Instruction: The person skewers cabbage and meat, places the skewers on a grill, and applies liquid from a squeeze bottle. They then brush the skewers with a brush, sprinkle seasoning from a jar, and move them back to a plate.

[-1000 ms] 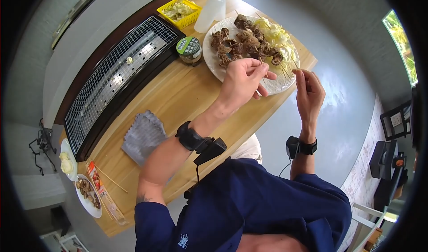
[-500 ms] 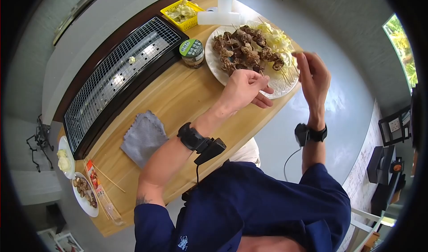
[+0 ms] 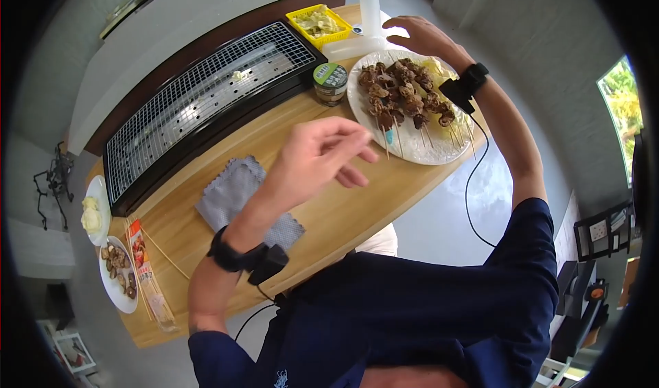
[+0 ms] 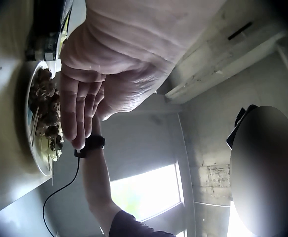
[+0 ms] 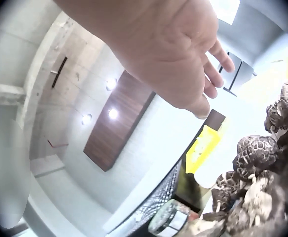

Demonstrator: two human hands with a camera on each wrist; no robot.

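Observation:
My left hand (image 3: pixel 312 161) hovers over the table, fingers loosely bent and holding nothing; in the left wrist view its fingers (image 4: pixel 79 111) extend nearly straight. Beyond it, a white plate (image 3: pixel 429 156) bears several mushroom skewers (image 3: pixel 405 89) with cracked dark caps (image 5: pixel 255 153), and pale cabbage leaves (image 4: pixel 55 154) at its side. My right hand (image 3: pixel 425 38) reaches past the plate's far edge, fingers spread and nothing in them. Closest to its fingertips stands a translucent squeeze bottle (image 3: pixel 370 14). Another translucent bottle (image 3: pixel 347 48) lies on its side at the upright one's base.
A long grill (image 3: pixel 206 100) runs along the table's back, a scrap of leaf on its mesh. Beside it are a green-lidded jar (image 3: pixel 330 85) and a yellow basket (image 3: pixel 319 24) of leaves. A grey cloth (image 3: pixel 233 189), small plates (image 3: pixel 118 275) and a skewer packet (image 3: pixel 147 271) lie left.
My left hand has drawn back leftward from the skewers on the plate. My right hand has moved from the plate's right side to its far side, near the bottles. The head view has shifted.

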